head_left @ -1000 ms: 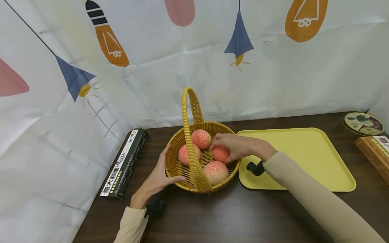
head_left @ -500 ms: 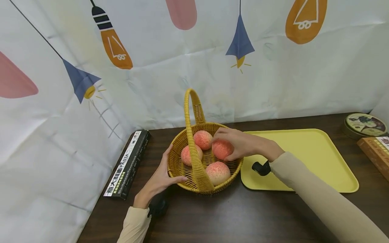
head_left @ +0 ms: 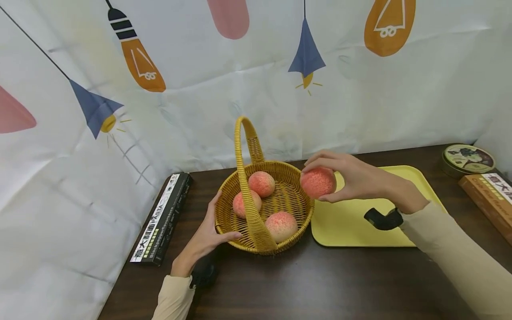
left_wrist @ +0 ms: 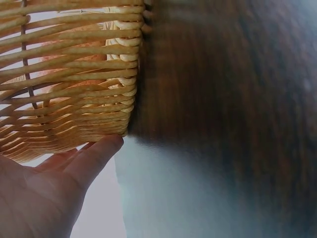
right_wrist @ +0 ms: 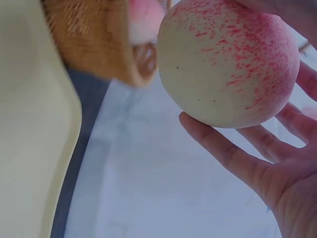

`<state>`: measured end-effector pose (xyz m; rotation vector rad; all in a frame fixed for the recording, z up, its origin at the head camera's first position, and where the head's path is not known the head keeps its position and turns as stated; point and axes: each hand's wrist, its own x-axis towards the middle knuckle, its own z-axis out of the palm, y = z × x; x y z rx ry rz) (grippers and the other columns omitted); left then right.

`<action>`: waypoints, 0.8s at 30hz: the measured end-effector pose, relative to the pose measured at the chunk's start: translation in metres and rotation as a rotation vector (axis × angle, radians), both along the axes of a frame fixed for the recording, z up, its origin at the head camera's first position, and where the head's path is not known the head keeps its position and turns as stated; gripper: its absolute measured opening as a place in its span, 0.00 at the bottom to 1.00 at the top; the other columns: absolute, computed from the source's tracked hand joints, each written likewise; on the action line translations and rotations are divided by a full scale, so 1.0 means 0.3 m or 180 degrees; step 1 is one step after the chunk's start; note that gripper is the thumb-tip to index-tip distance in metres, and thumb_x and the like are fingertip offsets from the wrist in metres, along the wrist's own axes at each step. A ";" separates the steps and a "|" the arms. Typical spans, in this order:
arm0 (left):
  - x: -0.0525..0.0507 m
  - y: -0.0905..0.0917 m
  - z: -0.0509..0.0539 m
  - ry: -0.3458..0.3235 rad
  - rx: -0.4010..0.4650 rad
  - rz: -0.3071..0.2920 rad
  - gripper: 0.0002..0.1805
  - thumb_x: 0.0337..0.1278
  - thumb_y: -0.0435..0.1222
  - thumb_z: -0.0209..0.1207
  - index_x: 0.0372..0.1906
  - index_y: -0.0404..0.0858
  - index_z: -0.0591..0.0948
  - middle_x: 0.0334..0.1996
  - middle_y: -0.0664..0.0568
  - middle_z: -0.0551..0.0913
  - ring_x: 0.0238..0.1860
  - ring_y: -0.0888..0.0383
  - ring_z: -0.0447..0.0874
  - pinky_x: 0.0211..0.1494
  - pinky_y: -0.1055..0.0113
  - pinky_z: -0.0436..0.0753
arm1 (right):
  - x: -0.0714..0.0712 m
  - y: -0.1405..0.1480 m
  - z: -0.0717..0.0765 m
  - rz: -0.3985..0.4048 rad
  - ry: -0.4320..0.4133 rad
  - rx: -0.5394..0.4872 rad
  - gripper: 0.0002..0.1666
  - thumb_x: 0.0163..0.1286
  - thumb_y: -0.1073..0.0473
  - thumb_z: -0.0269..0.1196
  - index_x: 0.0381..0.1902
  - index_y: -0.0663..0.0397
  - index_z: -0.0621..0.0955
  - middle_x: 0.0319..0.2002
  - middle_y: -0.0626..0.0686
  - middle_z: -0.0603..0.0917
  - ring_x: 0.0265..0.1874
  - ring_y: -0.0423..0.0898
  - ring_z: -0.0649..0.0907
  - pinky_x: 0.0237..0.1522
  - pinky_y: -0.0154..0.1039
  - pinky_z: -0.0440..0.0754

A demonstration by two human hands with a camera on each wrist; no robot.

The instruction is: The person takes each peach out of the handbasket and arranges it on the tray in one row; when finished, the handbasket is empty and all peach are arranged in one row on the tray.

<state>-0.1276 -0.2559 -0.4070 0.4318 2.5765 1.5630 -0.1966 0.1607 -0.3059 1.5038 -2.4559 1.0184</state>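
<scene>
Our right hand (head_left: 352, 178) grasps one peach (head_left: 318, 182) near the right rim of the basket (head_left: 288, 195); three peaches (head_left: 281, 226) lie inside, apparently left to do. Our left hand (head_left: 206, 235) rests against its left side.

Light is soft, the left-wrist tabletop (left_wrist: 218, 84) blurred.

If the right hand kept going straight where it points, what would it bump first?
The right hand, holding a peach, would probably meet the yellow wicker basket. Whether its rim or handle comes first I can't tell, because the hand's height is unclear.
</scene>
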 end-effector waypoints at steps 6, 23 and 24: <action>-0.003 0.001 0.004 -0.0064 -0.0051 0.0040 0.68 0.54 0.43 0.78 0.85 0.46 0.38 0.83 0.39 0.48 0.79 0.39 0.57 0.75 0.41 0.63 | 0.004 0.108 -0.026 -0.0258 0.0203 -0.0124 0.40 0.47 0.67 0.85 0.59 0.49 0.83 0.58 0.47 0.81 0.53 0.44 0.81 0.45 0.40 0.86; 0.000 0.001 0.001 -0.0102 0.0049 0.0036 0.68 0.54 0.44 0.78 0.85 0.47 0.38 0.82 0.40 0.49 0.77 0.40 0.61 0.71 0.61 0.71 | -0.017 0.097 -0.206 -0.0390 -0.0142 0.0358 0.33 0.49 0.68 0.81 0.53 0.51 0.84 0.54 0.48 0.80 0.51 0.49 0.81 0.47 0.47 0.86; 0.000 0.002 0.001 -0.0105 0.0045 0.0042 0.68 0.54 0.43 0.78 0.85 0.48 0.38 0.82 0.40 0.49 0.77 0.40 0.61 0.70 0.63 0.71 | -0.017 0.092 -0.209 -0.0377 -0.0143 0.0368 0.32 0.49 0.68 0.81 0.53 0.51 0.84 0.54 0.48 0.80 0.51 0.50 0.81 0.47 0.48 0.85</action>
